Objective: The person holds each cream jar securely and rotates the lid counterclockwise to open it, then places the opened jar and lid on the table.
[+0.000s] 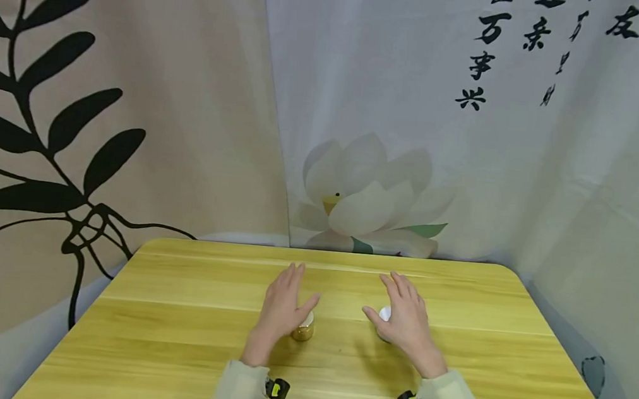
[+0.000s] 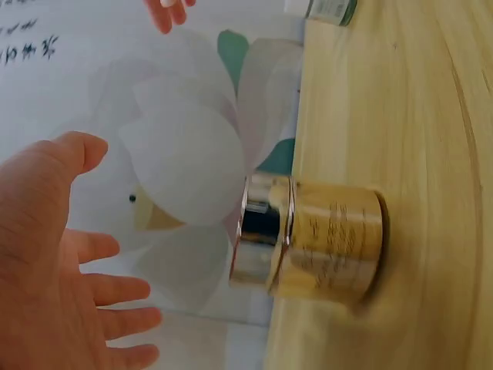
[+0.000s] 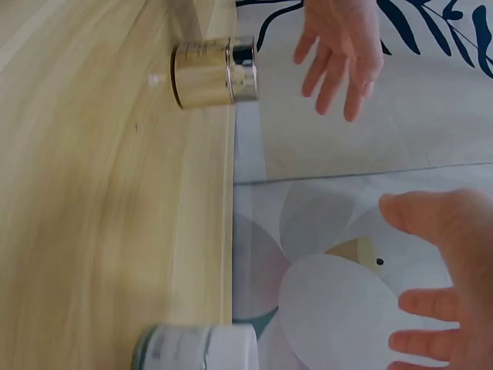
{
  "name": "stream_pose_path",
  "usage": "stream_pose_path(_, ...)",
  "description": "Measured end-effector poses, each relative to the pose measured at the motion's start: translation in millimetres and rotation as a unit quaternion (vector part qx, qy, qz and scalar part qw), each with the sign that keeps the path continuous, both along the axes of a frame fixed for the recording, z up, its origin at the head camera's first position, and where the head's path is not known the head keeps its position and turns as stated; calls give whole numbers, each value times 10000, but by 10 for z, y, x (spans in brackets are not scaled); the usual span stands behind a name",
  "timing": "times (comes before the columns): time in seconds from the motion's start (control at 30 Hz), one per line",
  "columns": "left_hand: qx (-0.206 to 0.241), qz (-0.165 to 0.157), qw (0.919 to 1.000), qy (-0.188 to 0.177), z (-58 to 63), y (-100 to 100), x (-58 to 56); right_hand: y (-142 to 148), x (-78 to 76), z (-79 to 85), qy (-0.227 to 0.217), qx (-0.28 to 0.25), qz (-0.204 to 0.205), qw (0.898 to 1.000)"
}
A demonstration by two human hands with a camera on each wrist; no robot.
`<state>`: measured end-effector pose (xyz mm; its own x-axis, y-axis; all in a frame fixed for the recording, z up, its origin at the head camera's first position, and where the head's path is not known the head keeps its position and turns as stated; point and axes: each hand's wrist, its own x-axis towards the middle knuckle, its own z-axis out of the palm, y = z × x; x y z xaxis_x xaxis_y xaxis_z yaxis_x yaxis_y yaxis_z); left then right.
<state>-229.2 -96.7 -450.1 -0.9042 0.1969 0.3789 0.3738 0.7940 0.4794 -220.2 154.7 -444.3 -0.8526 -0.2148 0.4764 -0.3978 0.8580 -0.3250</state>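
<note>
A gold jar with a shiny metallic lid [image 2: 308,239] stands upright on the table, close to my left hand [image 1: 280,307]. That hand hovers above and beside the jar, fingers extended and thumb spread, apart from it in the left wrist view. My right hand [image 1: 405,315] is held over a white-lidded container [image 1: 385,314], partly hiding it in the head view. In the right wrist view this white container [image 3: 196,347] shows a dark green base edge and is cut off by the frame. The right fingers are spread and hold nothing.
The wooden table [image 1: 337,391] has its far edge against a hanging curtain [image 1: 373,103] printed with a white flower and dark characters. Another curtain [image 1: 201,119] with black leaves hangs at the left. Both wrists wear small black devices, one a wrist camera [image 1: 277,390].
</note>
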Motion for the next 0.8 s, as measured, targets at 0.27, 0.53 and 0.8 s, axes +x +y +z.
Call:
stream_pose_path(0.27,1021,-101,9936,-471,-109,-246,19,-174,-30,-50,174,-797,668,9944)
stream_pose_path(0.53,2358,-174,9669,-957,-243,-412,67,-386,-62,-166,-392,-1631,1229,9781)
stream_pose_path(0.8,3351,-439,9272,-1616,-419,-462,90,-612,-26,-179,-1779,-3009,1593,9233)
